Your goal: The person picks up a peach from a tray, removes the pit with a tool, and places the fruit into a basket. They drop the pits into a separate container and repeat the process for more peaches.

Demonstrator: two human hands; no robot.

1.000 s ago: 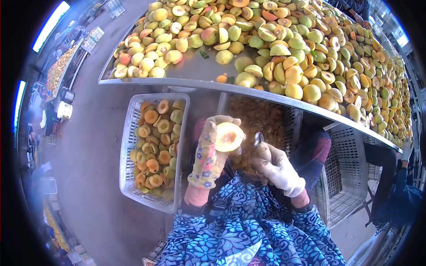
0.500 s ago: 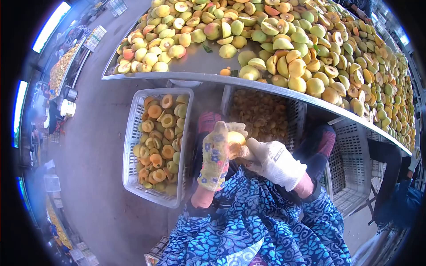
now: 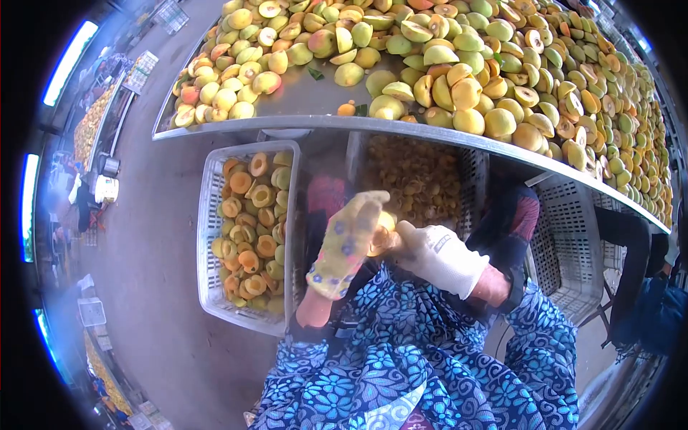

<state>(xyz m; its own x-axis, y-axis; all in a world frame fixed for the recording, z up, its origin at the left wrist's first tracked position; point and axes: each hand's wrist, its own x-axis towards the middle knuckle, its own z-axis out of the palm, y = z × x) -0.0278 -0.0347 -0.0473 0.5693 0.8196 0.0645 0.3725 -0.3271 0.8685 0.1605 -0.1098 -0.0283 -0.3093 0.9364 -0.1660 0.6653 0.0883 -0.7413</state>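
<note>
My left hand (image 3: 347,244), in a flower-patterned glove, holds a yellow peach half (image 3: 385,228) in front of my lap. My right hand (image 3: 443,259), in a white knit glove, presses against the fruit from the right. Its fingers are closed, and whatever they grip is hidden. Below and beyond the hands stands a crate of small brown-orange pieces (image 3: 412,179), perhaps pits. To the left, a white crate (image 3: 208,236) is filled with hollowed peach halves (image 3: 247,260).
A metal-edged table (image 3: 287,123) ahead carries a big heap of cut peaches (image 3: 466,93). Stacked plastic crates (image 3: 570,244) stand at the right, near another person's dark-clothed leg (image 3: 623,240). More worktables with fruit (image 3: 93,129) lie far left.
My left hand has tilted, and its wrist has shifted left. The peach half stays between my hands. The whole view has shifted slightly, with the table and crates appearing further left.
</note>
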